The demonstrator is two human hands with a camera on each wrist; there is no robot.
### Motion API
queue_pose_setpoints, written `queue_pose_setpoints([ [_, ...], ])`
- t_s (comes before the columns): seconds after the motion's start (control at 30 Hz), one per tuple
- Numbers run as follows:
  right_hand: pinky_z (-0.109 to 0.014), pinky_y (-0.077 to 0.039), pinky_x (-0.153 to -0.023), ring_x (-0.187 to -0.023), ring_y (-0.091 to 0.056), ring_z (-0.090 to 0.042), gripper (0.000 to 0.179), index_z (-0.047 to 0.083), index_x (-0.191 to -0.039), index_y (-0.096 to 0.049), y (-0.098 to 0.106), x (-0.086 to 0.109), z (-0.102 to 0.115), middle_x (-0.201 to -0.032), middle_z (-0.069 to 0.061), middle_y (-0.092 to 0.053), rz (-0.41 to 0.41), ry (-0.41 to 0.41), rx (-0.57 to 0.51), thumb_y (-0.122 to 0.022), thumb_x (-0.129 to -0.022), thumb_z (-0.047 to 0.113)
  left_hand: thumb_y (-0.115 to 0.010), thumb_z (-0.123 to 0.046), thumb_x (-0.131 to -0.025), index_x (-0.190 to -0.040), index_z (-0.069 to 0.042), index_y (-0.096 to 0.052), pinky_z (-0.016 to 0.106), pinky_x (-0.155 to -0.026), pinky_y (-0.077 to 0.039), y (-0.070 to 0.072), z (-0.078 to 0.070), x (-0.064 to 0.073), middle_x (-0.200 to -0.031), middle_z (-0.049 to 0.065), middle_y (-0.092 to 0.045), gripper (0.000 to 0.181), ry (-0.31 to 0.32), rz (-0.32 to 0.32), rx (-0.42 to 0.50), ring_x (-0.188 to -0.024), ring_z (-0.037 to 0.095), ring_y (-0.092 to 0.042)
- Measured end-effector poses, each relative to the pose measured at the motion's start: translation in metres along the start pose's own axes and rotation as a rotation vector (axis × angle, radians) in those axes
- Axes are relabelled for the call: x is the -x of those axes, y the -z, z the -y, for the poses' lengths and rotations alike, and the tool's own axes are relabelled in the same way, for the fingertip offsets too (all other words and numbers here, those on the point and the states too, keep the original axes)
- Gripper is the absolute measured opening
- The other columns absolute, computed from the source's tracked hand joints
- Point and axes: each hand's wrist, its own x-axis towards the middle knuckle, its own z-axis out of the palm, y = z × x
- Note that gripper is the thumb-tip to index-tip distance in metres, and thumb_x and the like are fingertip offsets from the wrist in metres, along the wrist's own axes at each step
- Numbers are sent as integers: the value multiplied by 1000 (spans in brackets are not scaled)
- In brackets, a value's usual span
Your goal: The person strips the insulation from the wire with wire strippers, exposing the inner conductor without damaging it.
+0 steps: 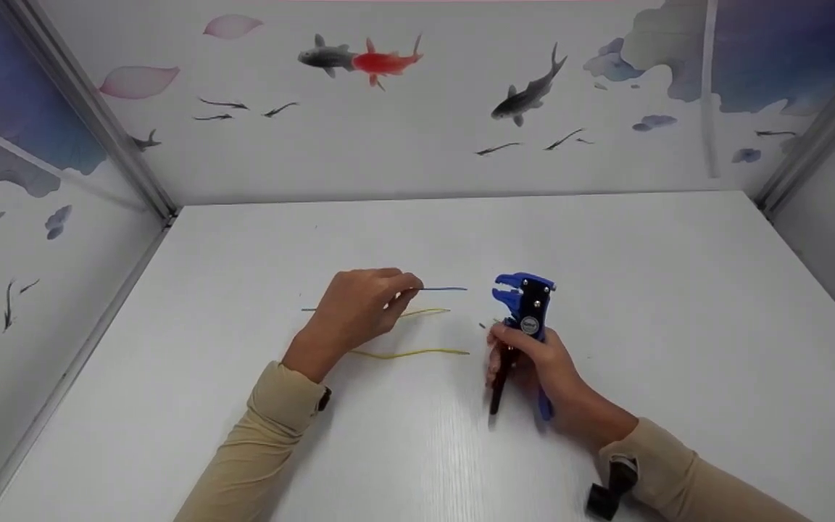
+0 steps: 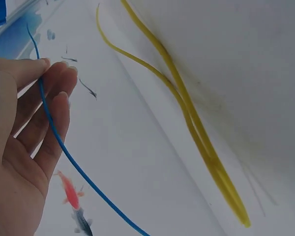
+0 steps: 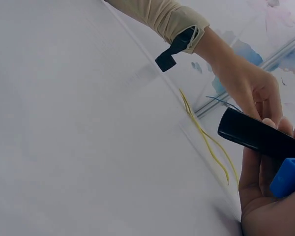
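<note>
My left hand [image 1: 363, 301] pinches a thin blue wire [image 1: 445, 288] between thumb and fingertips. One end sticks out toward the right; the other shows left of the hand. In the left wrist view the blue wire [image 2: 71, 155] curves down past the fingers. My right hand [image 1: 548, 359] grips a blue-and-black wire stripper [image 1: 530, 312] by its handles, its notched head facing left with a gap between its jaws. The wire's free end stands a little apart from that head. In the right wrist view a black handle [image 3: 258, 132] hides part of the fingers.
Two yellow wires [image 1: 417, 354] lie on the white table [image 1: 417, 449] below and beside my left hand. Small cut bits [image 1: 482, 325] lie left of the stripper. A wall printed with fish [image 1: 388, 61] stands behind the table, with side panels left and right.
</note>
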Motion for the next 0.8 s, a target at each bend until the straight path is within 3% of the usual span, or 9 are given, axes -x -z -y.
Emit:
queue_pose_setpoints([
  [0.13,-43,-64,-79,-70,-71,-24,42,-4,-126,-51,-1,-1,2,-77,-7,-71,1,-32,-45,-59,-110,34,-74,-7,-102,-111,-17,-82,34,-59,-58,-2,5,5,-97,-3,-83,16,66,43,-14,-70,14,-72],
  [0.23,-43,-63,-81,-73,-70,-23,44,-2,-121,-49,-2,-2,2,-79,-6,-72,1,-60,-68,-45,-114,41,-73,-3,-101,-114,-17,-83,39,-63,-61,-2,8,8,-102,-1,-84,22,133,109,-11,-79,19,-77],
  [0.33,-42,-60,-83,-77,-70,-23,59,-5,-124,-48,-1,-2,2,-84,-5,-73,-12,-83,-85,-31,-113,50,-72,-1,-101,-119,-17,-82,43,-71,-64,-2,10,10,-109,1,-84,26,210,196,6,-94,23,-80],
  [0.5,-42,-61,-86,-81,-73,-23,68,-2,-146,-42,-1,-3,3,-100,-6,-79,-28,-80,-104,-21,-113,54,-70,0,-103,-124,-17,-81,48,-81,-66,-2,13,13,-116,3,-83,29,299,296,39,-108,27,-79],
  [0.57,-43,-63,-86,-80,-76,-24,60,2,-149,-37,0,-3,4,-106,-7,-80,-29,-60,-88,-21,-115,50,-69,-1,-104,-125,-17,-81,49,-85,-65,-3,13,13,-118,4,-83,30,313,317,56,-111,28,-79],
  [0.8,-52,-67,-83,-95,-81,-28,29,10,-126,-35,8,-10,12,-112,-17,-79,-94,84,61,-32,-120,37,-68,-4,-106,-128,-18,-81,47,-98,-63,-2,12,10,-125,3,-81,29,338,345,139,-119,25,-76],
])
